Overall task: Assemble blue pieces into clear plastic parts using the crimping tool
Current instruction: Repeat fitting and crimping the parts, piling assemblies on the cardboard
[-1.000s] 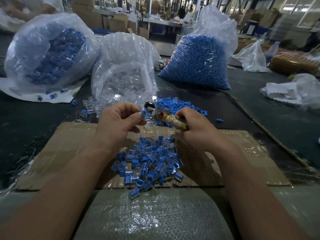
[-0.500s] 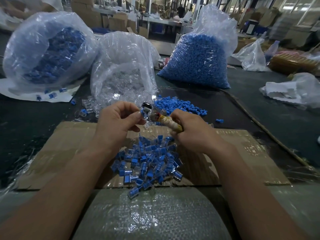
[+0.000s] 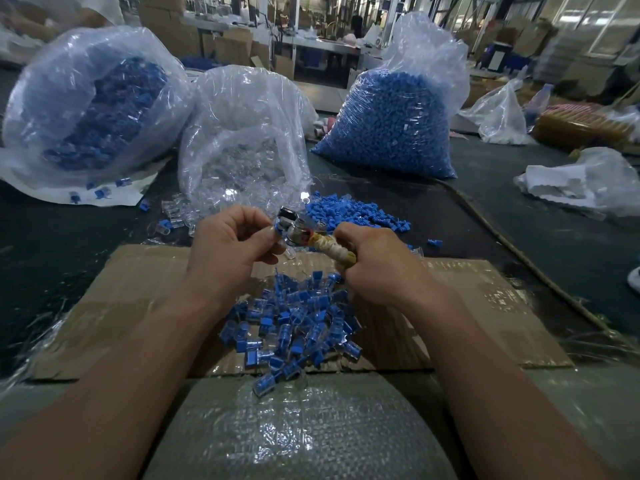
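My left hand pinches a small blue-and-clear piece between thumb and forefinger, right at the metal jaws of the crimping tool. My right hand grips the tool's tape-wrapped handle. Below both hands, a heap of assembled blue-and-clear parts lies on a cardboard sheet. Loose blue pieces are piled just behind the tool. Clear parts spill from a transparent bag.
A large bag of blue pieces stands at the back right. Another bag holding blue-and-clear parts sits back left on white paper. Crumpled plastic lies far right. A woven sack is in front of me.
Both hands have lifted slightly and come closer together. The piece in my left hand now sits against the tool's jaws.
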The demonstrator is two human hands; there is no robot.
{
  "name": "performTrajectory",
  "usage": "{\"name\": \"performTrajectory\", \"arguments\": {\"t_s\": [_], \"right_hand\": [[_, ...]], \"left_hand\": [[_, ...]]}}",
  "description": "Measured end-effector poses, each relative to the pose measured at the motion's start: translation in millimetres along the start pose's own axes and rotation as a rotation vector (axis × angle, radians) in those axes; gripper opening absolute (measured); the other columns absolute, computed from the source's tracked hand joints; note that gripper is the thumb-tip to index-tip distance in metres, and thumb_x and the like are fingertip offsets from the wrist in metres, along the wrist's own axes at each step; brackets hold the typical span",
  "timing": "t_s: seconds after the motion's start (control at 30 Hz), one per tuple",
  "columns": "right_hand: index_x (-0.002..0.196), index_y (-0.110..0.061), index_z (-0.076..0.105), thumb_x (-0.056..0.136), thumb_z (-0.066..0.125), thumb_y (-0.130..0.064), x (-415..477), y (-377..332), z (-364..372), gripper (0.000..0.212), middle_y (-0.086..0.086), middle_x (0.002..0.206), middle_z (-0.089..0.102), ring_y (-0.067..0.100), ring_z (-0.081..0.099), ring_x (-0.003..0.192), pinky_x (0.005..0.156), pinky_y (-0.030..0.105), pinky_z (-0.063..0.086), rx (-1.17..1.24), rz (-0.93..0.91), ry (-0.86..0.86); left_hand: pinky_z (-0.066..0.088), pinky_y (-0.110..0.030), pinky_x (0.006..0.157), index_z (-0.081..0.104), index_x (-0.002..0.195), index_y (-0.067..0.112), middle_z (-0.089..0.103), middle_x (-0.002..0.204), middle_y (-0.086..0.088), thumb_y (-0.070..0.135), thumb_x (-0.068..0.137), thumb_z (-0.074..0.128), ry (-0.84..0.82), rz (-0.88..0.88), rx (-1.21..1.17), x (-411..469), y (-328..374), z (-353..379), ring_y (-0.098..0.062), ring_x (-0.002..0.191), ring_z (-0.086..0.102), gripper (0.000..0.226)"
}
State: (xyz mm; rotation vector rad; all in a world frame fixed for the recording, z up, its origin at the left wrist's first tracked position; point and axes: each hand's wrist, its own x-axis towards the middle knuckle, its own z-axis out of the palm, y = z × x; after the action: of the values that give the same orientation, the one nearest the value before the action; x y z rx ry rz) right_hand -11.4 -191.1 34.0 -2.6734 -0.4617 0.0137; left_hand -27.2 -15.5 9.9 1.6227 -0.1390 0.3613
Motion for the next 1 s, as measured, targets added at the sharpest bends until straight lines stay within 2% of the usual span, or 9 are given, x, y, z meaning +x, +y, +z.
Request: {"name": "performTrajectory", "arguments": {"t_s": [0.27, 0.37, 0.47, 0.6, 0.73, 0.83, 0.9, 1.0], "right_hand": [[0.069, -0.029, 0.037, 0.076, 0.057, -0.008, -1.3, -2.4, -0.7, 0.030, -0.011, 0.074, 0.045, 0.004, 0.042, 0.067, 0.051, 0.025, 0.026, -0.068, -0.042, 0.069], [0.082, -0.030, 0.044, 0.077, 0.058, -0.007, 1.4, 0.5, 0.9, 0.027, -0.010, 0.081, 0.046, 0.009, 0.044, 0.074, 0.056, 0.026, 0.030, -0.037, -0.055, 0.052], [0.097, -0.029, 0.051, 0.077, 0.059, -0.003, 2.5, 8.4, -1.3, 0.034, -0.015, 0.082, 0.045, 0.004, 0.042, 0.075, 0.059, 0.022, 0.032, 0.021, -0.048, 0.008], [0.100, -0.032, 0.057, 0.076, 0.064, -0.006, 2.2, 22.8, -8.3, 0.037, -0.014, 0.082, 0.050, 0.009, 0.049, 0.078, 0.062, 0.025, 0.037, 0.088, 0.038, 0.005], [0.089, -0.036, 0.055, 0.074, 0.073, -0.019, 3.3, 29.6, -11.3, 0.029, -0.015, 0.082, 0.054, 0.009, 0.052, 0.078, 0.067, 0.028, 0.041, 0.105, 0.119, -0.007], [0.093, -0.031, 0.060, 0.072, 0.076, -0.028, 2.9, 30.5, -11.3, 0.027, -0.013, 0.084, 0.056, 0.007, 0.052, 0.078, 0.068, 0.028, 0.043, 0.092, 0.148, -0.027], [0.101, -0.028, 0.062, 0.069, 0.078, -0.032, 2.9, 31.0, -9.9, 0.036, -0.010, 0.090, 0.057, 0.007, 0.053, 0.079, 0.066, 0.027, 0.040, 0.092, 0.181, -0.057], [0.112, -0.028, 0.058, 0.066, 0.081, -0.035, 4.2, 31.2, -8.0, 0.052, -0.010, 0.098, 0.053, 0.010, 0.050, 0.088, 0.073, 0.027, 0.037, 0.087, 0.231, -0.089]], "left_hand": [[0.050, -0.012, 0.054, 0.056, 0.076, 0.012, 0.063, 0.073, -0.008, -0.004, 0.086, 0.055, 0.025, 0.034, 0.071, -1.2, 2.1, -1.3, -0.002, 0.056, 0.062, 0.018], [0.050, -0.011, 0.054, 0.056, 0.075, 0.013, 0.062, 0.072, -0.006, -0.005, 0.086, 0.055, 0.040, 0.028, 0.088, 0.3, 0.9, -1.1, 0.000, 0.055, 0.062, 0.021], [0.050, -0.013, 0.053, 0.056, 0.075, 0.016, 0.062, 0.071, -0.004, -0.003, 0.086, 0.056, 0.080, 0.009, 0.079, 2.3, -0.7, -2.2, -0.001, 0.056, 0.062, 0.022], [0.046, -0.012, 0.046, 0.062, 0.075, 0.021, 0.064, 0.068, 0.002, 0.001, 0.084, 0.059, 0.119, -0.013, 0.073, 2.4, 0.9, -7.8, 0.000, 0.056, 0.061, 0.023], [0.039, -0.010, 0.039, 0.064, 0.073, 0.021, 0.066, 0.058, 0.009, 0.004, 0.080, 0.064, 0.046, -0.090, 0.119, 0.8, 5.4, -11.2, 0.001, 0.045, 0.056, 0.018], [0.037, -0.009, 0.036, 0.063, 0.070, 0.013, 0.065, 0.053, 0.008, 0.002, 0.076, 0.066, -0.048, -0.171, 0.138, 0.1, 7.2, -12.0, 0.003, 0.037, 0.050, 0.012], [0.039, -0.009, 0.037, 0.065, 0.066, 0.013, 0.065, 0.053, 0.007, 0.001, 0.075, 0.068, -0.104, -0.228, 0.165, -0.8, 5.8, -11.5, 0.002, 0.039, 0.053, 0.015], [0.042, -0.010, 0.040, 0.066, 0.062, 0.016, 0.065, 0.051, 0.007, 0.004, 0.076, 0.070, -0.175, -0.261, 0.276, -2.3, 2.5, -9.5, 0.001, 0.041, 0.055, 0.019]]}}
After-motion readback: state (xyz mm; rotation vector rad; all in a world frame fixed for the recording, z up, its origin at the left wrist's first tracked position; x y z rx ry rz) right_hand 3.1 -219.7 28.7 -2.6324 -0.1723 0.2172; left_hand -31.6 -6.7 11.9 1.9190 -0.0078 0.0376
